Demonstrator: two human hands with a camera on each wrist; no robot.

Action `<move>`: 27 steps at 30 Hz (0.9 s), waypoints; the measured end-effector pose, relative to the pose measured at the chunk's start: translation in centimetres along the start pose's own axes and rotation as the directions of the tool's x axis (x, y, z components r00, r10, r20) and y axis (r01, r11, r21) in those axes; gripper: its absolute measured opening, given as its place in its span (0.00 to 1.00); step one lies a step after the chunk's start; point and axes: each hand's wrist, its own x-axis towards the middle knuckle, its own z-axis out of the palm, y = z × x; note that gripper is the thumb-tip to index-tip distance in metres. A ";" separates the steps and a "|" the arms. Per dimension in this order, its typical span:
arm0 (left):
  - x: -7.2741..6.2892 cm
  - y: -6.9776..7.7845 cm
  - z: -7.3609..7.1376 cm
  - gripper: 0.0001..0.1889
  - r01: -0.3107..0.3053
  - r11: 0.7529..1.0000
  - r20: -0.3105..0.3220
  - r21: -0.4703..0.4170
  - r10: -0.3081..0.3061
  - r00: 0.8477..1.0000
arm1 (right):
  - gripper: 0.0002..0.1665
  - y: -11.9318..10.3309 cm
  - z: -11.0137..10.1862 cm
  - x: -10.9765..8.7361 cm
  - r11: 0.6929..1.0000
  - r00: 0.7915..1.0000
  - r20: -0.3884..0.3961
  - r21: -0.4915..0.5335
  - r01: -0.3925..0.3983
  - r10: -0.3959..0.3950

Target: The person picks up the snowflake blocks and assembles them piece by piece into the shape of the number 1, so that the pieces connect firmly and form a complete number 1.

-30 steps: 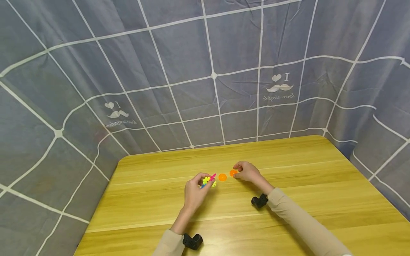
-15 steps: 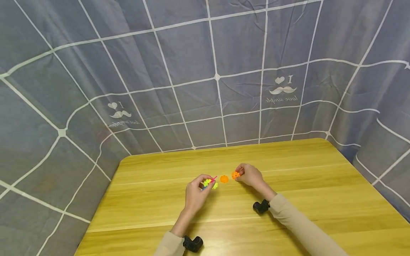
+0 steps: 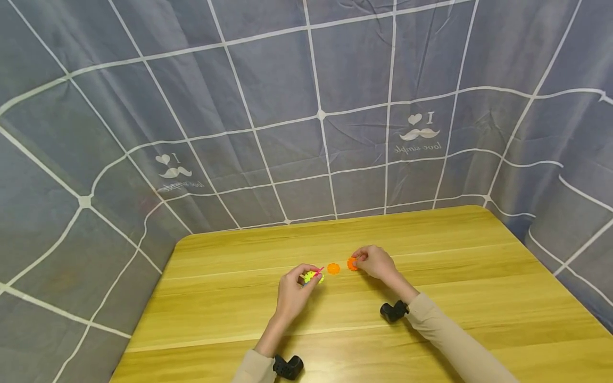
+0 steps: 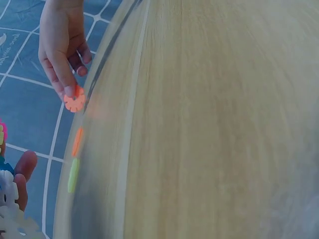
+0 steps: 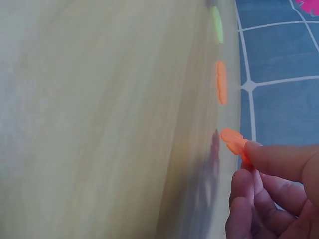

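In the head view my left hand [image 3: 290, 291] holds a cluster of joined notched plastic discs. Its pink disc [image 3: 319, 271] stands edge-on near the fingertips. At the left edge of the left wrist view, blue [image 4: 6, 166] and white discs [image 4: 7, 186] of that cluster show, partly cut off. My right hand [image 3: 378, 263] pinches one orange notched disc [image 5: 233, 140] by its edge, raised above the table. Between the hands an orange disc [image 3: 333, 268] lies flat. Beside it, nearer the left hand, a yellow-green disc [image 4: 74, 175] lies on the table.
A wooden table [image 3: 230, 314] spreads beneath both hands. Grey-blue curtains [image 3: 268, 149] with white grid lines hang behind its far edge and at both sides. Each wrist wears a black camera, one on the left [image 3: 288, 367] and one on the right [image 3: 394, 311].
The orange disc in my right hand has been turned between the fingers, and that hand has shifted slightly. My left hand keeps its hold, its cluster tilted a little.
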 end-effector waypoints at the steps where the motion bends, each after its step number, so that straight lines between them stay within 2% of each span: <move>1: 0.0 0.0 0.0 0.08 0.001 1.000 0.003 0.003 -0.001 1.000 | 0.10 0.0 -0.1 -0.1 1.000 1.000 0.001 0.004 0.004 -0.004; 12: 0.1 -0.1 0.4 0.07 -0.014 1.000 -0.010 0.012 0.014 1.000 | 0.09 -1.1 -0.6 -1.4 0.993 0.993 -0.064 0.048 0.107 -0.104; 18: 0.0 -0.2 0.7 0.05 -0.070 0.998 -0.039 0.005 0.070 0.997 | 0.08 -1.9 -0.8 -2.1 0.988 0.986 -0.092 0.060 0.146 -0.140; 21: 0.0 -0.1 0.7 0.07 -0.058 0.998 -0.030 -0.013 0.058 0.998 | 0.08 -2.4 -1.0 -2.5 0.985 0.984 -0.099 0.080 0.154 -0.146; 27: 0.0 0.1 0.8 0.09 0.012 0.999 0.011 -0.048 -0.011 1.000 | 0.09 -3.0 -1.1 -3.0 0.977 0.982 -0.104 0.128 0.173 -0.160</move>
